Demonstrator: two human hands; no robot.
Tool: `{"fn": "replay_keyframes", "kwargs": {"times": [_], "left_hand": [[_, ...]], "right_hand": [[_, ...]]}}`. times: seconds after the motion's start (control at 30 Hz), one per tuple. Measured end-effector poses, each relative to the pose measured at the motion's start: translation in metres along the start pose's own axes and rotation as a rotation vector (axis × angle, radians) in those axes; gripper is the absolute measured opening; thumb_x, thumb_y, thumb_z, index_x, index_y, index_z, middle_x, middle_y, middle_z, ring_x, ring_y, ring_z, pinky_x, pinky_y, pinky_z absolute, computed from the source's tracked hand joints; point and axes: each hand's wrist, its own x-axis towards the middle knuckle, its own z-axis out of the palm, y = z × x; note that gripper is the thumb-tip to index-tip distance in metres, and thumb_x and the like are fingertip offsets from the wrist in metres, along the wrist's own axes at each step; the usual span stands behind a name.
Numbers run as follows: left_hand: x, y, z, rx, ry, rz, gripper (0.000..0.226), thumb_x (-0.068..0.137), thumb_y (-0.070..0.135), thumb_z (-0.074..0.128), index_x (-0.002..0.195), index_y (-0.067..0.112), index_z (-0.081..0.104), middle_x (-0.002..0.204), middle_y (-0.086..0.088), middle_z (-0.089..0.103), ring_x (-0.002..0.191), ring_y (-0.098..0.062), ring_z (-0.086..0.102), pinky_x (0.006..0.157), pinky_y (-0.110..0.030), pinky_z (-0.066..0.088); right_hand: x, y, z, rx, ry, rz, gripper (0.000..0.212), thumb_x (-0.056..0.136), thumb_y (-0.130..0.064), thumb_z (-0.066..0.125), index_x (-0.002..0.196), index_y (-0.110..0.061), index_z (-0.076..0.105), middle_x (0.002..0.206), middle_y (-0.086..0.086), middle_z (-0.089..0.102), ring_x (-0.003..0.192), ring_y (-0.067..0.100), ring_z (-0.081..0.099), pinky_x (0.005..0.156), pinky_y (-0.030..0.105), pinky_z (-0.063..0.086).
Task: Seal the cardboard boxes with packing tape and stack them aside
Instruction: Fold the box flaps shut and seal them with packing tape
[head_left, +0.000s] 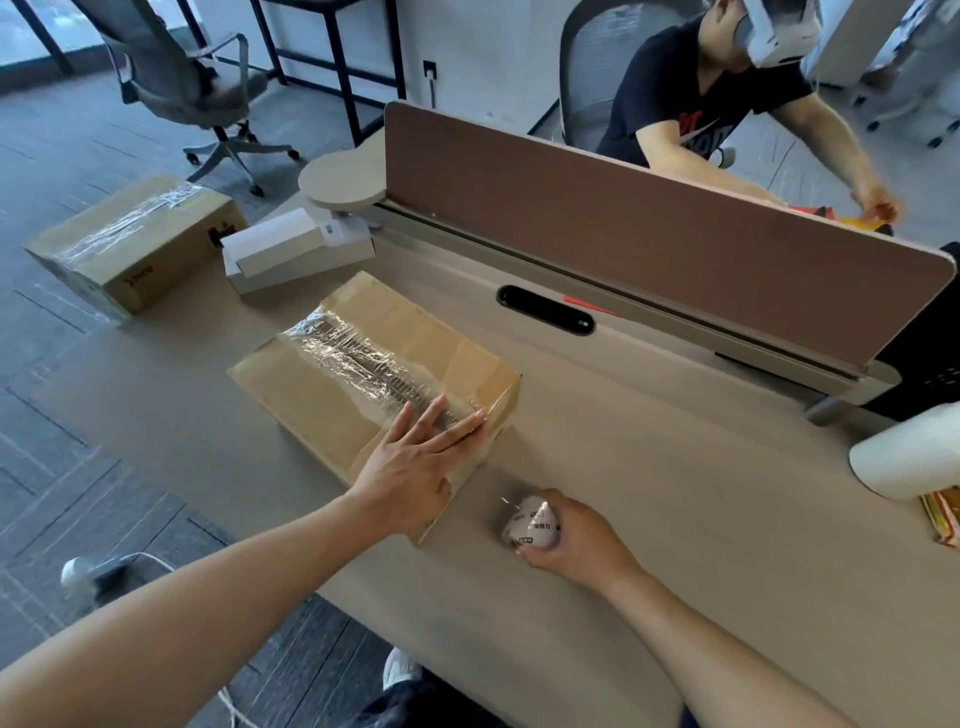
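Rectangular brown cardboard box (293, 397) on a smooth beige desk (675, 493), its long axis running far-left to near-right. Wrinkled, glossy clear tape (358, 358) follows the top seam. Left hand (415, 460) lies flat on the box's near end, fingers straight and slightly spread. Right hand (584, 543) curls around a tape roll (530, 522) resting on the desk just beside the box. A second taped box (130, 249) sits on the floor at left.

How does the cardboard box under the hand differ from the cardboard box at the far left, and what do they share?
The left hand presses flat on the near box; nothing touches the far box. The near box lies on the desk beside the tape roll gripped by the right hand; the far box sits by its left end. Both are closed brown cardboard, clear-taped on top.
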Motion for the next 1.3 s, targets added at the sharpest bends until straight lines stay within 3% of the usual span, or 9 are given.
{"fn": "replay_keyframes", "kwargs": {"times": [0.1, 0.23, 0.37, 0.5, 0.6, 0.7, 0.83, 1.1, 1.3], "left_hand": [[-0.001, -0.001, 0.003, 0.015, -0.027, 0.005, 0.078, 0.080, 0.029, 0.021, 0.155, 0.044, 0.005, 0.162, 0.023, -0.004, 0.152, -0.031, -0.005, 0.122, -0.055, 0.003], [-0.002, 0.014, 0.001, 0.032, -0.009, 0.006, 0.076, 0.083, 0.026, 0.049, 0.154, 0.039, 0.027, 0.166, 0.006, -0.001, 0.150, -0.042, -0.006, 0.120, -0.062, 0.007], [-0.019, 0.057, 0.010, -0.309, 0.163, 0.033, 0.060, 0.087, 0.026, 0.044, 0.146, 0.029, 0.046, 0.162, 0.008, 0.021, 0.153, -0.017, 0.005, 0.125, -0.040, 0.010], [-0.033, 0.101, 0.012, -1.020, 0.304, -0.463, 0.022, 0.088, 0.020, 0.070, 0.106, 0.031, 0.076, 0.109, 0.020, 0.072, 0.109, 0.003, 0.061, 0.093, -0.015, 0.046], [-0.023, 0.110, 0.020, -1.255, 0.253, -0.814, 0.012, 0.083, 0.030, 0.078, 0.081, 0.020, 0.073, 0.070, 0.013, 0.069, 0.071, -0.006, 0.062, 0.062, -0.013, 0.043], [-0.011, 0.111, 0.037, -1.319, 0.187, -1.039, 0.029, 0.079, 0.038, 0.080, 0.085, 0.014, 0.065, 0.072, 0.005, 0.062, 0.070, -0.013, 0.055, 0.065, -0.026, 0.042], [-0.001, 0.119, 0.056, -1.517, 0.161, -0.976, 0.026, 0.084, 0.023, 0.079, 0.107, 0.029, 0.069, 0.099, 0.014, 0.071, 0.088, -0.001, 0.065, 0.082, -0.021, 0.048], [0.008, 0.127, 0.081, -1.542, 0.187, -0.975, 0.016, 0.082, 0.022, 0.080, 0.098, 0.021, 0.077, 0.091, 0.005, 0.075, 0.081, -0.005, 0.066, 0.078, -0.021, 0.049], [0.014, 0.120, 0.091, -1.518, 0.150, -0.905, 0.016, 0.089, 0.022, 0.073, 0.105, 0.019, 0.073, 0.071, 0.024, 0.070, 0.074, 0.003, 0.060, 0.067, -0.010, 0.043]], "right_hand": [[-0.007, 0.008, 0.008, 0.045, 0.013, 0.017, 0.073, 0.066, -0.051, 0.074, 0.124, -0.023, 0.039, 0.109, -0.003, 0.059, 0.096, 0.013, 0.058, 0.077, 0.023, 0.045], [-0.014, 0.013, 0.012, 0.096, 0.055, -0.021, 0.073, 0.067, -0.057, 0.069, 0.126, -0.025, 0.040, 0.115, -0.010, 0.048, 0.108, 0.010, 0.051, 0.090, 0.021, 0.043], [-0.018, 0.014, 0.012, 0.152, 0.088, -0.042, 0.079, 0.066, -0.063, 0.066, 0.132, -0.027, 0.043, 0.118, -0.010, 0.049, 0.109, 0.005, 0.048, 0.092, 0.019, 0.041], [-0.021, 0.017, 0.017, 0.157, 0.107, -0.021, 0.076, 0.067, -0.055, 0.072, 0.133, -0.030, 0.042, 0.119, -0.011, 0.051, 0.109, 0.008, 0.051, 0.091, 0.024, 0.046], [-0.023, 0.016, 0.019, 0.152, 0.124, 0.010, 0.078, 0.064, -0.059, 0.069, 0.132, -0.032, 0.041, 0.119, -0.011, 0.052, 0.108, 0.009, 0.052, 0.088, 0.027, 0.047], [-0.026, 0.015, 0.022, 0.158, 0.134, 0.017, 0.082, 0.061, -0.066, 0.062, 0.131, -0.029, 0.043, 0.120, -0.009, 0.053, 0.108, 0.011, 0.053, 0.089, 0.030, 0.048], [-0.030, 0.013, 0.021, 0.204, 0.096, 0.062, 0.084, 0.058, -0.067, 0.061, 0.131, -0.028, 0.043, 0.121, -0.007, 0.053, 0.108, 0.012, 0.053, 0.089, 0.028, 0.047], [-0.062, 0.037, 0.003, 0.141, 0.096, 0.227, 0.088, 0.070, -0.043, 0.076, 0.145, -0.025, 0.035, 0.141, 0.001, 0.045, 0.129, 0.020, 0.043, 0.106, 0.034, 0.039], [-0.128, 0.079, -0.006, -0.099, 0.174, 0.662, 0.049, 0.081, -0.033, 0.071, 0.118, -0.017, 0.044, 0.119, 0.002, 0.051, 0.111, 0.024, 0.050, 0.082, 0.032, 0.044]]}}
